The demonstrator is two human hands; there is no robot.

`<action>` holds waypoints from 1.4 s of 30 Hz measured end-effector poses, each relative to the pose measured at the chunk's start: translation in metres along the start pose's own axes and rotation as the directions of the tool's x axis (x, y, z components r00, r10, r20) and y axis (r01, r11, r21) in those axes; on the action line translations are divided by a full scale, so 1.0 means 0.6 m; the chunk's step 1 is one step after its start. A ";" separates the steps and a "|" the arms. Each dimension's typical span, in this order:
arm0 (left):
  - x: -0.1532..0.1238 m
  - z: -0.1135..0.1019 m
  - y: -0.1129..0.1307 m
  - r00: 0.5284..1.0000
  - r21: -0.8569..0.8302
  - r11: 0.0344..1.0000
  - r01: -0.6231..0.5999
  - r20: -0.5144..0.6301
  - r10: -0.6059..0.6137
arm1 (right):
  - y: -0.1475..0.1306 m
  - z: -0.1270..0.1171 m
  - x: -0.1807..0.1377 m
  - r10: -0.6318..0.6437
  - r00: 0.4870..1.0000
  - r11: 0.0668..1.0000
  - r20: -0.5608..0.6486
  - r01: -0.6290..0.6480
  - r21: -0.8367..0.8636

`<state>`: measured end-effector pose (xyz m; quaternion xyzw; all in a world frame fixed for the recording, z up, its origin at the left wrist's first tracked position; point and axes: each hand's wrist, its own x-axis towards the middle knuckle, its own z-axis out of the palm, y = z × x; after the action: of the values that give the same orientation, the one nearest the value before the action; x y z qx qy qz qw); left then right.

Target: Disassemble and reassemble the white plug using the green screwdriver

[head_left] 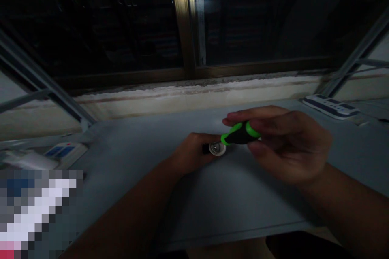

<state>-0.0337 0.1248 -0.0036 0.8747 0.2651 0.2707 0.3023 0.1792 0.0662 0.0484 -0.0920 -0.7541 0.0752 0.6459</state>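
My right hand [288, 141] grips a screwdriver [240, 133] with a green and black handle, its fingers closed round the rear of the handle. The screwdriver's thin shaft points left and down to the opening of a small round white piece [218, 149] that looks like a lamp socket, with metal showing inside. Whether the tip touches a screw in there I cannot tell. My left hand [194, 151] is closed round the socket and a black part beside it, just above the table; most of its fingertips are hidden.
A grey-blue table [130, 137] spreads under my hands, ending at a front edge near me. At the back right lies a white and dark power strip [331, 106]. Another white strip [67, 153] and a pixelated patch are at left. Metal frames flank a dark window [121, 28].
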 end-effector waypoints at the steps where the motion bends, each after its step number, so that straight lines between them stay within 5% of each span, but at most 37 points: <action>1: 0.000 0.000 0.000 1.000 0.007 1.000 -0.003 -0.003 0.003 | 0.001 0.000 0.000 -0.025 0.999 0.999 -0.032 0.023 -0.046; 5: 0.002 -0.002 0.001 1.000 0.029 1.000 0.002 -0.006 -0.002 | 0.009 0.003 0.000 -0.072 0.984 0.986 -0.161 0.046 -0.159; 12: 0.000 0.001 -0.003 1.000 0.012 1.000 0.000 0.003 0.000 | -0.002 0.001 0.001 -0.007 0.999 0.999 0.031 0.006 0.032; 19: 0.002 -0.001 0.002 1.000 0.005 1.000 -0.001 0.021 0.001 | 0.005 0.007 -0.002 -0.075 0.986 0.986 -0.147 0.052 -0.156; 27: 0.000 0.000 0.001 1.000 -0.055 0.998 0.022 0.017 -0.022 | 0.000 0.000 -0.003 -0.070 0.997 0.995 0.021 0.071 -0.067; 33: 0.001 -0.001 0.005 0.999 -0.014 0.999 0.031 -0.008 -0.031 | 0.007 0.004 -0.006 -0.116 0.982 0.974 -0.148 0.083 -0.213; 39: 0.001 -0.002 0.006 1.000 -0.024 0.999 0.030 0.006 -0.030 | 0.002 0.003 -0.005 -0.079 0.997 0.996 -0.004 0.078 -0.050; 42: 0.001 0.000 0.006 1.000 -0.023 0.999 0.025 0.011 -0.025 | -0.001 0.006 -0.004 -0.084 0.996 0.993 -0.032 0.081 -0.086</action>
<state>-0.0323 0.1227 -0.0008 0.8692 0.2711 0.2652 0.3173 0.1759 0.0652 0.0457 -0.0895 -0.7481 0.0146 0.6574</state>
